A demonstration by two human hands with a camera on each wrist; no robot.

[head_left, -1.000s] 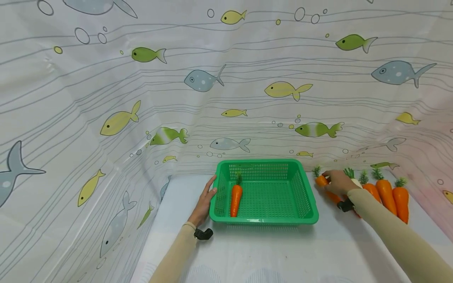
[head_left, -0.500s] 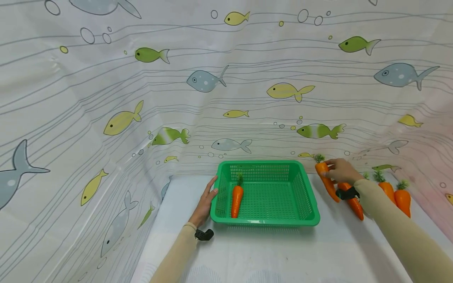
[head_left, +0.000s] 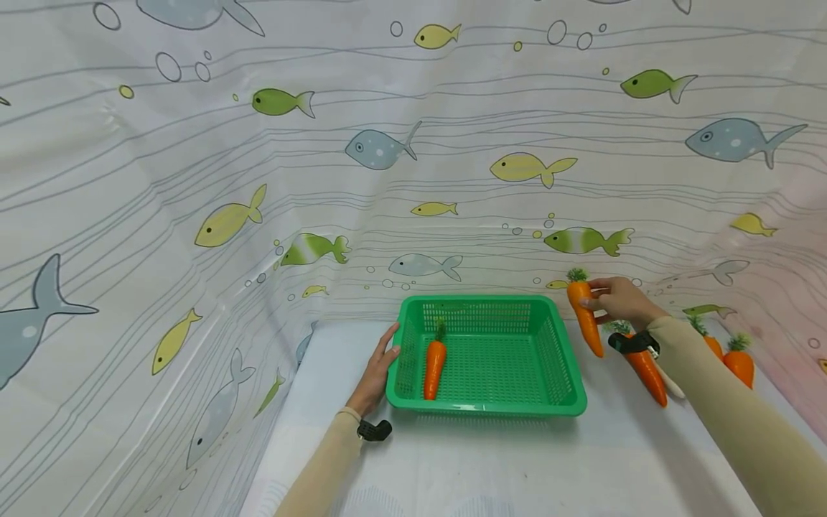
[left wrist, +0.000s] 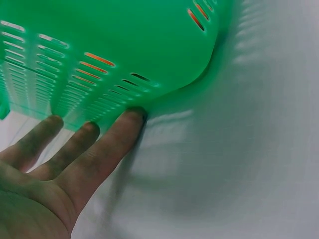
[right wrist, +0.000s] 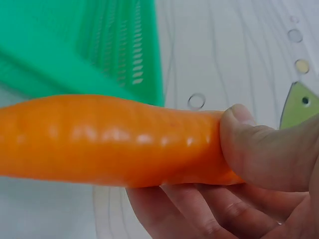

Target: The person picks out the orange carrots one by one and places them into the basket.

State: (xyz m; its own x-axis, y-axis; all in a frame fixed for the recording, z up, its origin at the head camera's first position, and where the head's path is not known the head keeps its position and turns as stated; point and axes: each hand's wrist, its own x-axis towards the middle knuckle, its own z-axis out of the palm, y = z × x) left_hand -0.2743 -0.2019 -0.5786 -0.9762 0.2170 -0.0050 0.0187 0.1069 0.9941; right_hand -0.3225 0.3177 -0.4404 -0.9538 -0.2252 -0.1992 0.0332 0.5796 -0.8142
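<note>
My right hand [head_left: 622, 300] pinches an orange carrot [head_left: 584, 316] with a green leafy top, thumb on one side and fingers on the other. The carrot hangs tip down just right of the green basket [head_left: 484, 408]. In the right wrist view the carrot [right wrist: 109, 142] stretches leftward from the thumb, with the basket behind it. My left hand [head_left: 375, 377] lies against the basket's left side. Seen from the left wrist, its straight fingertips touch the slotted wall of the basket [left wrist: 124, 50]. Inside the basket, at the left, lies another carrot [head_left: 434, 370].
On the table [head_left: 465, 467], right of the basket, lies a carrot [head_left: 648, 373] beside a white vegetable [head_left: 672, 384], partly under my right forearm. Farther right are two more carrots, one of them a thick carrot [head_left: 739, 366]. A fish-patterned sheet [head_left: 452, 86] rises behind the table.
My right hand has lifted the carrot off the table, raising it up and slightly left beside the basket. My left hand stays at the basket's side.
</note>
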